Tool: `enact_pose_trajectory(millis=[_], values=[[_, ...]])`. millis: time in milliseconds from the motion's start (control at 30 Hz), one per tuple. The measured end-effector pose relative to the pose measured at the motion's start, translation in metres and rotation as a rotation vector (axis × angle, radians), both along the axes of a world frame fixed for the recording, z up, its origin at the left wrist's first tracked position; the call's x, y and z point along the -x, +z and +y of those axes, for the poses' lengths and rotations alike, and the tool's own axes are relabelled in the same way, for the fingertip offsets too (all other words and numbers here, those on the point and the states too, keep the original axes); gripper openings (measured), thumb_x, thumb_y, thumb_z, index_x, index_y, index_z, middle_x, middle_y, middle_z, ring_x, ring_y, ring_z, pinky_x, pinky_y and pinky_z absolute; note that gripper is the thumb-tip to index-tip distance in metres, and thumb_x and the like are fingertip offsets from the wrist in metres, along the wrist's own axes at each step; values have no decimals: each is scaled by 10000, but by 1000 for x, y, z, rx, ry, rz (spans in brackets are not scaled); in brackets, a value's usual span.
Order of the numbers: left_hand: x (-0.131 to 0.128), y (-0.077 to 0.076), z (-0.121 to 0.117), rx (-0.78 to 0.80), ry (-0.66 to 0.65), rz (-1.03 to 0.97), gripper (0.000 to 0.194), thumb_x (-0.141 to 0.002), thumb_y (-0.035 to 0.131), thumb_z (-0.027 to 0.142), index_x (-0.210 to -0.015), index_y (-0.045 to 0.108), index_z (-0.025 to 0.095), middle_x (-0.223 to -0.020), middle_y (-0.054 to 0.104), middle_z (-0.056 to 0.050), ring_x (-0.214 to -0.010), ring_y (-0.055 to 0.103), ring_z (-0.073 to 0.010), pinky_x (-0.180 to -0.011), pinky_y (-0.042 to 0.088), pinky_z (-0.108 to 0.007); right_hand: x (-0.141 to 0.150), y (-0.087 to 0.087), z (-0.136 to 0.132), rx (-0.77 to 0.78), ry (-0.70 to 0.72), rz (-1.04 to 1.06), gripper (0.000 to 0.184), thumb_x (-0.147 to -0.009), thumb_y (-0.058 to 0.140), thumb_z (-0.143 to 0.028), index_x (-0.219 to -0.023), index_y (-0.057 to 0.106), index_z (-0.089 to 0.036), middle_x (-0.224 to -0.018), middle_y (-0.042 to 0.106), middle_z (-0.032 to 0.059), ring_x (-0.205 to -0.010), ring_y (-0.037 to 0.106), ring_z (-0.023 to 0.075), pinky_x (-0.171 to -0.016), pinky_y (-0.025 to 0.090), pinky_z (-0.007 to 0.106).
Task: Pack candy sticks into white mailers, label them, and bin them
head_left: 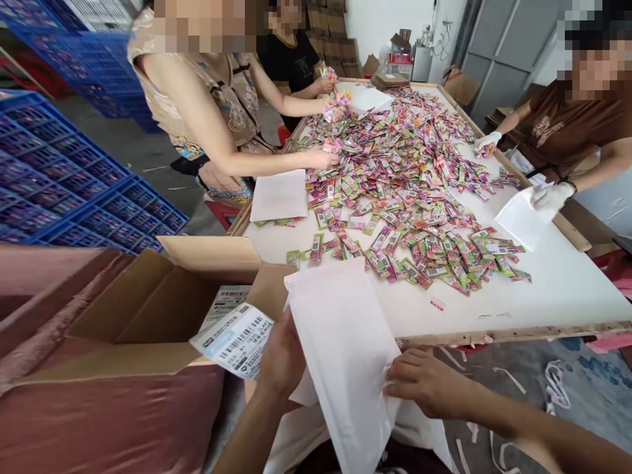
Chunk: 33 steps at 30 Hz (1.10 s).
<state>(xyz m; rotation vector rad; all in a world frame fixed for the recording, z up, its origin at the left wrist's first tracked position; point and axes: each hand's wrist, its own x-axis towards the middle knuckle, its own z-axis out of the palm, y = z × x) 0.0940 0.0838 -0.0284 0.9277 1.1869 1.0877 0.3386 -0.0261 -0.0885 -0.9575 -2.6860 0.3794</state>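
Note:
A white padded mailer [340,342] stands on end close to my body, its flap end tilted toward the table. My left hand [282,359] is closed around its left edge. On the opposite side my right hand [427,382] pinches the mailer's right edge with curled fingers. A printed label with a barcode [237,339] sticks out beside my left hand; whether that hand also holds it, I cannot tell. Beyond the mailer, many small pink and green printed packets [439,253] lie heaped on the white table [459,322].
An open cardboard box [162,296] with labels inside stands at my left. Blue crates [64,158] are stacked behind it. Another white mailer [279,195] lies at the table's left edge. Two co-workers on the left handle packets; a gloved co-worker on the right holds a white mailer [526,217].

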Motion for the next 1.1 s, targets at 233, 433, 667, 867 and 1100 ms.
enact_pose_trajectory(millis=[233, 433, 667, 867, 1100], values=[[2, -25, -30, -266, -68, 505, 444, -783, 662, 364, -1176, 579, 175, -1097, 715, -95, -1032, 663, -298, -898, 529, -440, 8, 31, 19, 302, 42, -57, 422, -798, 669, -282, -1218, 654, -238, -1289, 580, 111, -1206, 504, 264, -1056, 354, 460], [15, -66, -59, -468, -362, 655, 274, -916, 531, 272, -1180, 567, 210, -1048, 706, -88, -997, 679, -258, -790, 567, -362, 0, 54, 61, 95, -579, 417, 391, -888, 616, -416, -1195, 605, -173, -1188, 623, 145, -1133, 549, 268, -964, 420, 404], [6, -49, -58, -818, -236, 606, 313, -922, 547, 181, -1222, 574, 266, -1256, 626, -96, -1160, 616, -239, -940, 511, -382, 14, 55, 67, 508, -504, 380, 259, -946, 544, -381, -813, 634, -178, -689, 630, -10, -634, 537, 116, -594, 358, 218], [-7, -42, -39, -429, -293, 640, 531, -946, 477, 383, -443, 454, 211, -481, 495, 13, -512, 524, -150, -529, 423, -262, -3, 58, 145, 472, -431, 322, 337, -980, 470, -370, -801, 681, -178, -665, 652, 6, -602, 565, 116, -605, 393, 219], [-15, -71, -21, -408, -274, 588, 360, -917, 535, 346, -603, 637, 204, -615, 653, -6, -609, 630, -164, -604, 482, -237, -50, 28, 361, 52, -882, 34, 298, -945, 416, -167, -1118, 655, -123, -1135, 669, 142, -1007, 612, 224, -870, 453, 324]])
